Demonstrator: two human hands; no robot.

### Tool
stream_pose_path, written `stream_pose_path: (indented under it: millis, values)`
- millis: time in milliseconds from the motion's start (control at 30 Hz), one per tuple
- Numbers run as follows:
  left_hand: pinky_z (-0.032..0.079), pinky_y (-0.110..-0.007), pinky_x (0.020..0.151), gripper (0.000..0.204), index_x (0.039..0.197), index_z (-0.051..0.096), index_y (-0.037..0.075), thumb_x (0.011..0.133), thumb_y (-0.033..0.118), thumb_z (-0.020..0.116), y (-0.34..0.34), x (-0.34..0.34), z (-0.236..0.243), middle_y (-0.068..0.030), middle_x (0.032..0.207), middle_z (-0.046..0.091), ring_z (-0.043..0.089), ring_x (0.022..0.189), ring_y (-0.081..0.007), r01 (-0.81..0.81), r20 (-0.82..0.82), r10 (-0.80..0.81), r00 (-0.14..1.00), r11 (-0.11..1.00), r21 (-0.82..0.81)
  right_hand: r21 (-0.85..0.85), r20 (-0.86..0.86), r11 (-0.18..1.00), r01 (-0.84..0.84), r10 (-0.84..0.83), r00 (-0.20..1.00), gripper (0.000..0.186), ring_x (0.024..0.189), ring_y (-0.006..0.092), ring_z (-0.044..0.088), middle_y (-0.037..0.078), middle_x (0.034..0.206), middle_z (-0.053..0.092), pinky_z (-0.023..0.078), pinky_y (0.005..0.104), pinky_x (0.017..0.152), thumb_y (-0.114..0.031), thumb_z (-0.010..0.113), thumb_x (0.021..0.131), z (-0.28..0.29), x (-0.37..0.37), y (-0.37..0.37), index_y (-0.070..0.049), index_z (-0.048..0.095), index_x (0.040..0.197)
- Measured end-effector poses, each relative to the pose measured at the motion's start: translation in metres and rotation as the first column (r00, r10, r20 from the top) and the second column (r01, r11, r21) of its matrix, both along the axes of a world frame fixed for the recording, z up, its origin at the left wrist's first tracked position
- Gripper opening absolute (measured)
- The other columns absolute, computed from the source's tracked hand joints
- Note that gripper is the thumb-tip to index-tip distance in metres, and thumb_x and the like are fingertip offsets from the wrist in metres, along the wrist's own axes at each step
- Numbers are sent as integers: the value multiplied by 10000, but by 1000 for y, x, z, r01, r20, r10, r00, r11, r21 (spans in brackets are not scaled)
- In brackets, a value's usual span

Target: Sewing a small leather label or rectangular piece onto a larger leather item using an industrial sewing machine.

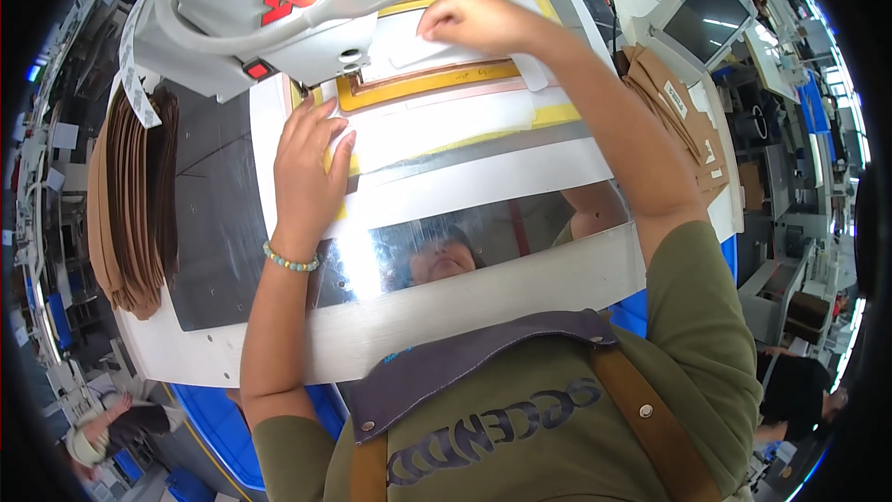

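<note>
A white sewing machine head [223,0] with a grey handle reaches over the table from the far left. Beneath its right side lies a flat white template [446,135] edged with yellow tape, with a yellow-orange frame strip [437,84] across it. My left hand [311,163] rests on the template's left edge, fingers extended and slightly apart, tips close to the machine's needle area. Over the far part of the template, my right hand [478,20] is closed with its fingers curled under. Whatever those fingers might hold is hidden. A white panel [400,42] lies beneath it.
A stack of brown pieces [130,214] stands at the left, and more brown pieces [674,116] lie at the right by a screen [701,19]. A shiny metal plate [548,232] lies nearer me. Blue bins [218,418] sit below the table.
</note>
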State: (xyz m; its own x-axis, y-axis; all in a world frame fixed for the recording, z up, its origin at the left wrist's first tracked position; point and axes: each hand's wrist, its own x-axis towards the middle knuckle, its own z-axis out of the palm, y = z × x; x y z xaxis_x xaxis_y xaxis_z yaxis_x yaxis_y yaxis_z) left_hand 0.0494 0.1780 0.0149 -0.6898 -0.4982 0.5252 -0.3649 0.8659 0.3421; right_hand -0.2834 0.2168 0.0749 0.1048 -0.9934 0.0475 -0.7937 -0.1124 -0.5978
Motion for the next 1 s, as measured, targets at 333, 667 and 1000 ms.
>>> stream_pose_path:
  millis: [333, 667, 1000]
  values:
    - [272, -551, 1269, 613, 1424, 671, -18, 1039, 458, 678, 0, -7, 1, -258, 1699, 405, 336, 1583, -454, 28, 302, -27, 953, 1000, 0, 136, 152, 991, 7, -27, 988, 188, 805, 143, 681, 51, 880, 773, 545, 315, 787, -186, 736, 970, -26, 46, -19, -50, 796, 1086]
    - [261, -549, 1267, 691, 1565, 551, 12, 1061, 479, 625, 0, -10, 0, -251, 1700, 398, 326, 1588, -445, -8, 369, 11, 929, 1000, -12, 132, 160, 991, -26, 4, 987, 193, 818, 146, 664, 22, 867, 734, 531, 317, 778, -219, 781, 929, -21, 35, -19, -96, 823, 1071]
    - [254, -548, 1279, 650, 1587, 541, 28, 1075, 422, 605, -2, -7, -4, -242, 1718, 383, 309, 1601, -441, -25, 389, 29, 921, 1000, -15, 204, -73, 977, 69, -55, 996, 82, 770, 87, 642, -5, 820, 729, 498, 269, 712, -137, 765, 923, 9, -60, 18, -75, 812, 950]
